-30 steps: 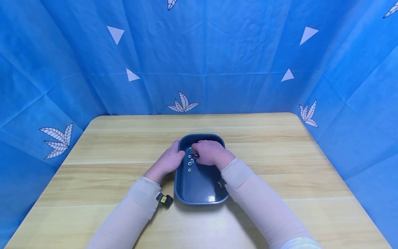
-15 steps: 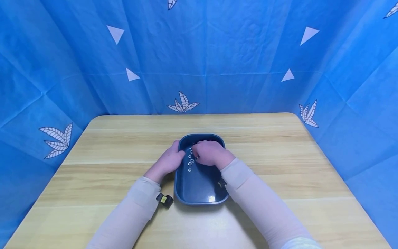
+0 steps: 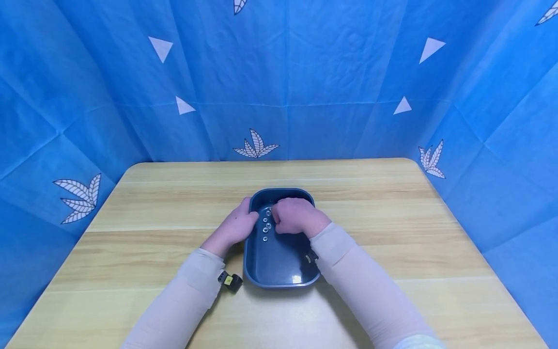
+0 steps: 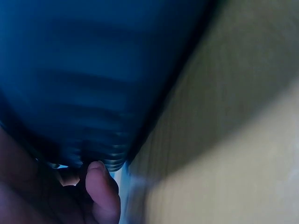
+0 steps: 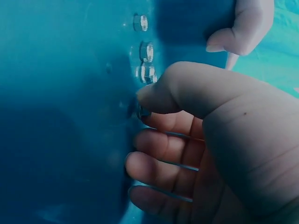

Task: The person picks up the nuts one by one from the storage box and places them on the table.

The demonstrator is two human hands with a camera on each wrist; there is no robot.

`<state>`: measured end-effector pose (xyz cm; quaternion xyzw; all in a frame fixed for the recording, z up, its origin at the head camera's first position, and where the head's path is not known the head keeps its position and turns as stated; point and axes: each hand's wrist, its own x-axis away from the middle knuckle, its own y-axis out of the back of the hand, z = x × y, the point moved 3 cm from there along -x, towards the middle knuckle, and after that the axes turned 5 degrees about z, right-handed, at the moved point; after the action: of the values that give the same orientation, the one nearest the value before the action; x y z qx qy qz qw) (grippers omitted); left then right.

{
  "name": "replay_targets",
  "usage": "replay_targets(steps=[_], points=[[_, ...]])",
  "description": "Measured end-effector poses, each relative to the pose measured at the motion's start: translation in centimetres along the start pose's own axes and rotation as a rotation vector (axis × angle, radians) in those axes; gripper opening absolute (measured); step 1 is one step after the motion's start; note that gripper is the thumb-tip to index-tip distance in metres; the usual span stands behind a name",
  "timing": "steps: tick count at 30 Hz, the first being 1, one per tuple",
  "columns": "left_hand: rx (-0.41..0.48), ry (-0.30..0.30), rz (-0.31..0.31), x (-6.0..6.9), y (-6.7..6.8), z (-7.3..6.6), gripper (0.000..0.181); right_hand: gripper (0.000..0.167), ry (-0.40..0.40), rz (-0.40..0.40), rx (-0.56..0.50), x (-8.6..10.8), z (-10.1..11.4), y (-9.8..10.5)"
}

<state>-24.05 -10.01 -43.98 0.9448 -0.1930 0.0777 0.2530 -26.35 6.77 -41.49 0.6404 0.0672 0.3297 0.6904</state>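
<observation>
A dark blue tray (image 3: 281, 257) stands on the table with several small metal nuts (image 3: 265, 230) in a loose row near its left side. My left hand (image 3: 237, 225) grips the tray's left wall, thumb over the rim; in the left wrist view its fingers (image 4: 103, 191) curl against the ribbed outside. My right hand (image 3: 295, 216) is inside the tray towards the far end. In the right wrist view its thumb and forefinger pinch a nut (image 5: 143, 112), mostly covered by them, low over the tray floor. Other nuts (image 5: 146, 52) lie just beyond the thumb.
The tray sits mid-table on a light wooden tabletop (image 3: 174, 203). Blue patterned cloth (image 3: 348, 97) hangs behind and at both sides. A small black camera (image 3: 231, 281) is strapped at the left wrist, beside the tray's near left corner.
A nut and something dark, visible at my right fingertips one second ago, are now hidden from the head view. My right fingers have turned slightly inward. The left hand and tray stay put.
</observation>
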Motion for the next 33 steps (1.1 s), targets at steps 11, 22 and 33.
replay_targets(steps=[11,22,33], points=[[-0.003,0.004,-0.017,0.1,0.0,0.1,0.046,0.012,0.019,-0.066,-0.050,1.0,-0.2,0.9],[-0.044,-0.006,-0.037,-0.1,0.1,0.1,0.045,0.011,0.039,-0.232,-0.043,2.4,0.2,2.6],[-0.039,-0.015,-0.037,0.0,0.2,0.0,0.046,0.012,0.080,-0.364,-0.113,4.5,-0.1,4.8]])
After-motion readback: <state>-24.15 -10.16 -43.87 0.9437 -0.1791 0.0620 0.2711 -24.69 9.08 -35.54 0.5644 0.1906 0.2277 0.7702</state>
